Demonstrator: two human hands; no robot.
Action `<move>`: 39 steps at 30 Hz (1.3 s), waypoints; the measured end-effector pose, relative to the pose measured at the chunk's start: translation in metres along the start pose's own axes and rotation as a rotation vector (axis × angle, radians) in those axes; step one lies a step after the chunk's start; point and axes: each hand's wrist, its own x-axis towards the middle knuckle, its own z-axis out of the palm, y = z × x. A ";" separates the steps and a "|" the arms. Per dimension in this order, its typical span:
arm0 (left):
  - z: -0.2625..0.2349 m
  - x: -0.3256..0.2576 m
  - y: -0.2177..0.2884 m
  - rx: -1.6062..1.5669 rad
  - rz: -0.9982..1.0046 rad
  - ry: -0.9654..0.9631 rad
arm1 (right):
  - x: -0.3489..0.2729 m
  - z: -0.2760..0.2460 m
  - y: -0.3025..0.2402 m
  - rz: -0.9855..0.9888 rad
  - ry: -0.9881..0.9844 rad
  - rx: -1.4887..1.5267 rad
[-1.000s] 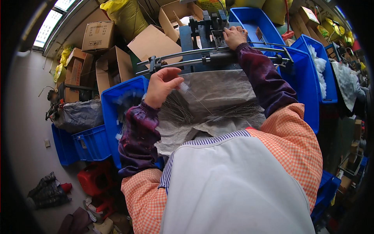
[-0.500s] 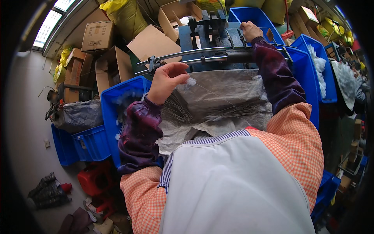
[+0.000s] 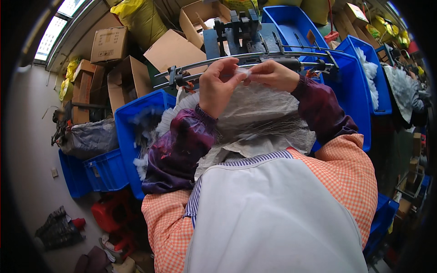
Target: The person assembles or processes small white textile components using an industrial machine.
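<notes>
Both my hands meet in front of the metal machine (image 3: 236, 36), just over its long rails (image 3: 189, 68). My left hand (image 3: 218, 86) pinches a small white bristle brush (image 3: 242, 71) between thumb and fingers. From the other side my right hand (image 3: 275, 75) closes its fingertips on the same brush. Its wire stem cannot be made out now. Below the hands a grey cloth (image 3: 268, 104) spans the space up to my apron, and a bundle of thin wires (image 3: 273, 128) lies on it.
A blue bin (image 3: 125, 145) with white brushes stands at my left, another blue bin (image 3: 348, 91) at my right. Behind the machine are an open carton (image 3: 193, 20) and a blue tub (image 3: 291, 22). A red stool (image 3: 107, 214) is on the floor at left.
My right hand has left the machine's right side and come down to the brush. My left hand has moved right and slightly up with the brush, uncovering white brushes in the left bin.
</notes>
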 end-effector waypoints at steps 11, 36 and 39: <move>-0.097 -0.049 -0.104 1.368 -0.281 -0.081 | 0.065 -0.121 0.091 0.129 0.905 -1.277; -0.110 -0.031 -0.059 0.423 -0.123 0.226 | 0.079 -0.135 0.110 0.096 0.892 -1.146; -0.106 -0.032 -0.056 0.400 -0.157 0.204 | 0.080 -0.134 0.110 0.120 0.882 -1.130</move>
